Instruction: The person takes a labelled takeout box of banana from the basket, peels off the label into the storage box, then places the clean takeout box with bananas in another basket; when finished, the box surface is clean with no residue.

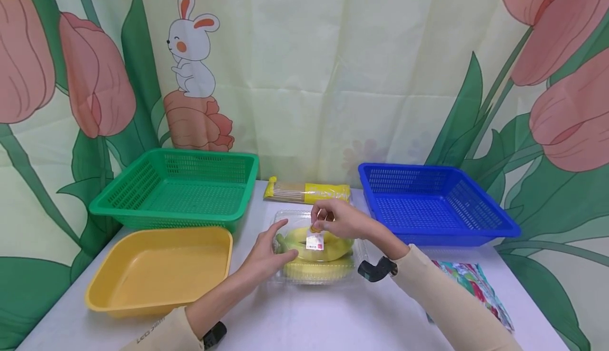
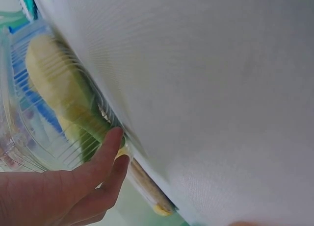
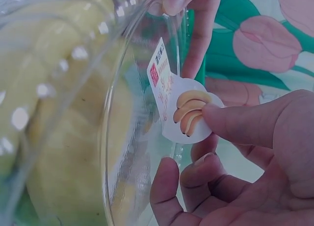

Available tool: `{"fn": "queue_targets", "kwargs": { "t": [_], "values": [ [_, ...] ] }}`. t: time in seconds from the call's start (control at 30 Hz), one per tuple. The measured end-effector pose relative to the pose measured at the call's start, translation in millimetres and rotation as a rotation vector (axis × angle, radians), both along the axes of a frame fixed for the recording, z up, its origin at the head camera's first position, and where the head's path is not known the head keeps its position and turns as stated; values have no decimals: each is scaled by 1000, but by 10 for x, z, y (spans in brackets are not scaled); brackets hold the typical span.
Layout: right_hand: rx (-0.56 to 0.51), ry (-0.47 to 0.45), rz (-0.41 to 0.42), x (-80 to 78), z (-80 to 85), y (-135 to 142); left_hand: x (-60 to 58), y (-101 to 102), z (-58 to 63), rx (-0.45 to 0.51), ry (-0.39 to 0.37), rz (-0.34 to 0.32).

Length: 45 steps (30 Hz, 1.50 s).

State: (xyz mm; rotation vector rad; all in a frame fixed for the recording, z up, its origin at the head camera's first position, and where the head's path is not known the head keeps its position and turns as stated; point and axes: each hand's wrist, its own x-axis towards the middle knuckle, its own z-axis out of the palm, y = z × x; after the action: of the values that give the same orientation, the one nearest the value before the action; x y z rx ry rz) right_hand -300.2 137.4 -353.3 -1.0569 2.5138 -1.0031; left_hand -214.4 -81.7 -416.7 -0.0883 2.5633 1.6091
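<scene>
A clear plastic clamshell box (image 1: 359,266) holding yellow-green bananas (image 1: 337,249) sits at the middle of the table. Between thumb and fingers, my right hand (image 1: 343,219) pinches the upper part of a white label (image 3: 190,133) with a banana picture on it. The label's lower part, printed with red text and a small red square, lies against the lid. My left hand (image 1: 266,255) rests on the box's left side, its fingers (image 2: 105,150) fairly straight along the wall and its thumb on the lid.
A green basket (image 1: 233,216) and a yellow tub (image 1: 159,308) stand at the left, a blue basket (image 1: 452,239) at the right. Behind the box lies a pack of noodle-like sticks (image 1: 290,193). A colourful packet (image 1: 478,282) lies partly under the right sleeve.
</scene>
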Motion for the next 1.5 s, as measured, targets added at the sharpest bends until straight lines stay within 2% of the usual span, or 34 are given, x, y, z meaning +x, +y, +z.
{"fn": "queue_targets", "kwargs": {
  "t": [0.77, 1.5],
  "values": [
    [-2, -32, -6, 8, -2, 32, 0, 5, -8, -6, 13, -11],
    [-9, -51, 23, -2, 29, 61, -5, 1, 24, -23, 12, -14]
  ]
}}
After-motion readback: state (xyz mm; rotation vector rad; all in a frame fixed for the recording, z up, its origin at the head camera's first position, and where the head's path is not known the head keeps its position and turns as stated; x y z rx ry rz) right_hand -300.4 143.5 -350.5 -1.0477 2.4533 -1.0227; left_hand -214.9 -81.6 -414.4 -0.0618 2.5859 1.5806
